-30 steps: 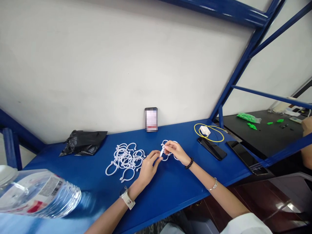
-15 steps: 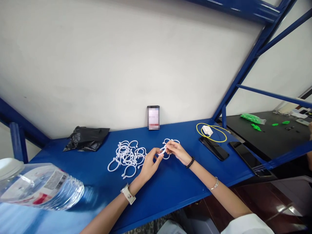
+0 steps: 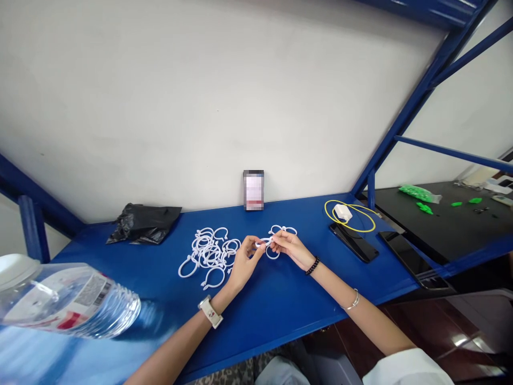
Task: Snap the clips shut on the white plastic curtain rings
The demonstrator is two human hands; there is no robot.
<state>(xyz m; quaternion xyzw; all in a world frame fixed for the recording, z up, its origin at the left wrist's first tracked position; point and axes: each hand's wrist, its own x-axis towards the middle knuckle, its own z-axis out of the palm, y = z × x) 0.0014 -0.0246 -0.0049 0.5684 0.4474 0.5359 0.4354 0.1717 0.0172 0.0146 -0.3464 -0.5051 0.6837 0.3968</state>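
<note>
Between my hands is a white plastic curtain ring (image 3: 263,243), held up over the blue table. My left hand (image 3: 244,263) pinches its left side between thumb and fingers. The fingertips of my right hand (image 3: 292,248) grip its right end, where the small clasp seems to be; the fingers partly cover it. A loose pile of several white rings (image 3: 210,256) lies on the table just left of my left hand. A few more rings (image 3: 272,259) rest under and behind my right hand, partly hidden by it.
On the blue table (image 3: 276,321), a large water bottle (image 3: 80,299) lies at left, before a black plastic bag (image 3: 146,222). A phone-like device (image 3: 254,191) leans on the wall. At right are a yellow cable (image 3: 363,230), white charger (image 3: 342,213) and two dark phones (image 3: 352,243) (image 3: 412,260).
The held ring has turned to lie flatter and shifted slightly left and up, with both hands still on it. The view has tilted a little.
</note>
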